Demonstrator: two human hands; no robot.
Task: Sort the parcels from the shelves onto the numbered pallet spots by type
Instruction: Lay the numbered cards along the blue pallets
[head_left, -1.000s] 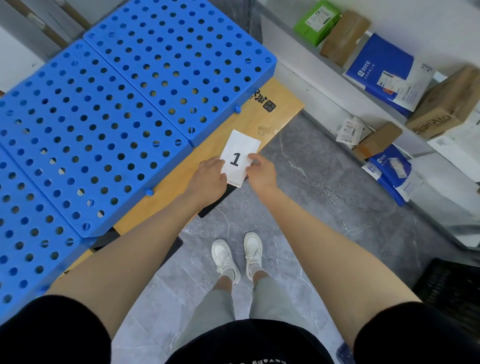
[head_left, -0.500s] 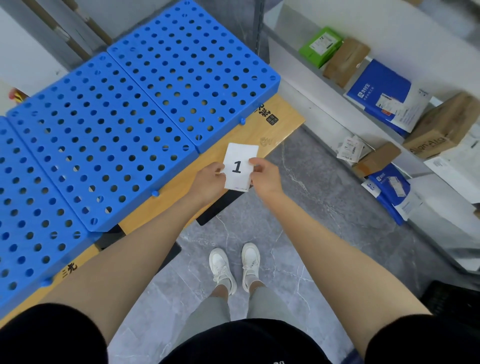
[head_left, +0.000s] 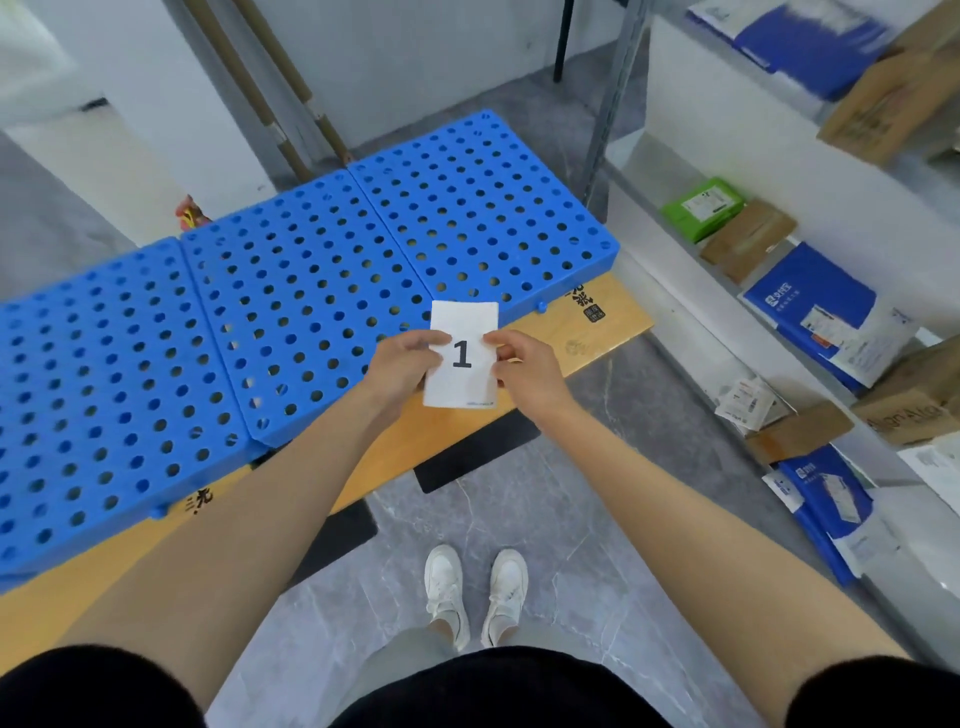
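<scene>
A white card printed with a black "1" (head_left: 461, 358) is held upright in front of me. My left hand (head_left: 402, 366) pinches its left edge and my right hand (head_left: 524, 369) pinches its right edge. Behind the card lie blue perforated pallets (head_left: 291, 312) side by side on a wooden board (head_left: 587, 332). On the shelves at the right sit parcels: a green box (head_left: 701, 207), brown cartons (head_left: 748, 241), blue mailer bags (head_left: 810, 306) and a small white packet (head_left: 745, 402).
The white shelf unit (head_left: 691, 135) runs along the right side, with a metal post (head_left: 610, 104) at its near end. Grey marble floor (head_left: 571, 519) lies between the shelf and the board. Black mats (head_left: 472, 457) stick out under the board. My white shoes (head_left: 475, 592) stand below.
Both hands have lifted the card up off the wooden board and hold it higher. My view has tilted up, showing more of the pallets and the back wall.
</scene>
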